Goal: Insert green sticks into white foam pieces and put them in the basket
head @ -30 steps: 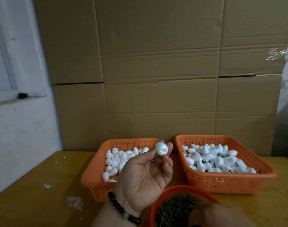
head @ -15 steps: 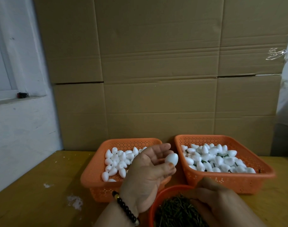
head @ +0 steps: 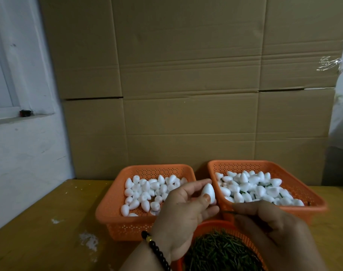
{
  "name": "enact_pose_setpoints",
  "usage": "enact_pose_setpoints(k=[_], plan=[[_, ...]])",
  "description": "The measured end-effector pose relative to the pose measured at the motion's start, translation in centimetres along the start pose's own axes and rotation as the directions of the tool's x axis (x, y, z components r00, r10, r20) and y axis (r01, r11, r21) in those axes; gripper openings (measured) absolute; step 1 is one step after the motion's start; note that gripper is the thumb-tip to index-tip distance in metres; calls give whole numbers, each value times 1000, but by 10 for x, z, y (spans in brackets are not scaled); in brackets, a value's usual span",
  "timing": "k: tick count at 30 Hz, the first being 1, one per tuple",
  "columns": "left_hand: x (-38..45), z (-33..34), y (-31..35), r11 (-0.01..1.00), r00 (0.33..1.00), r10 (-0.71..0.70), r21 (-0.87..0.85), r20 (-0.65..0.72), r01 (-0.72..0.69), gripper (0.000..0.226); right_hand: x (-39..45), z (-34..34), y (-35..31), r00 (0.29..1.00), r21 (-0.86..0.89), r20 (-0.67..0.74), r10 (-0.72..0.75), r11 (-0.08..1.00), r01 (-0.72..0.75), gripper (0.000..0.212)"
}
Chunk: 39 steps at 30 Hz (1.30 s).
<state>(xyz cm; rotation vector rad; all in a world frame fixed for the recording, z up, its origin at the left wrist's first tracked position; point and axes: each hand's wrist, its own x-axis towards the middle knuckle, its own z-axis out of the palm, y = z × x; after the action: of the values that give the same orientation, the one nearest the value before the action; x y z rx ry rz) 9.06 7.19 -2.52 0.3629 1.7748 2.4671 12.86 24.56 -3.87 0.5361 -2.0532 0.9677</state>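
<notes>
The left basket at ten o'clock holds plain white foam pieces. The left hand pinches a foam egg, long axis near upright, tip toward twelve. The right hand pinches a green stick pointing at nine o'clock. The right basket holds stick-fitted pieces. The round basket at six holds sticks.

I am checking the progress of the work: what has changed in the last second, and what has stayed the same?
The right hand rose from the round basket, pinching a green stick aimed at the foam piece. The left hand lowered and turned it. Both square baskets stayed.
</notes>
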Motion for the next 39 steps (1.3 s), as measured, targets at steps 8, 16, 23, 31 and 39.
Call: enact_pose_setpoints(k=[8,16,23,31,39], plan=[[-4,6,7,875,948,-241,-377,206,304,19,-2,4,2,988,116,-64,143,984,-135,15],[-2,6,12,726,934,-344,-603,99,332,20,-10,13,15,990,190,-115,77,980,-54,41],[0,4,12,613,917,-364,-700,161,367,19,-16,16,13,971,388,-213,-107,903,185,30],[-1,4,8,597,913,-341,-699,221,393,15,-8,10,10,993,149,-91,-78,985,91,13],[-4,6,4,776,926,-310,-506,217,378,16,1,3,6,991,-22,-82,-109,994,107,22]])
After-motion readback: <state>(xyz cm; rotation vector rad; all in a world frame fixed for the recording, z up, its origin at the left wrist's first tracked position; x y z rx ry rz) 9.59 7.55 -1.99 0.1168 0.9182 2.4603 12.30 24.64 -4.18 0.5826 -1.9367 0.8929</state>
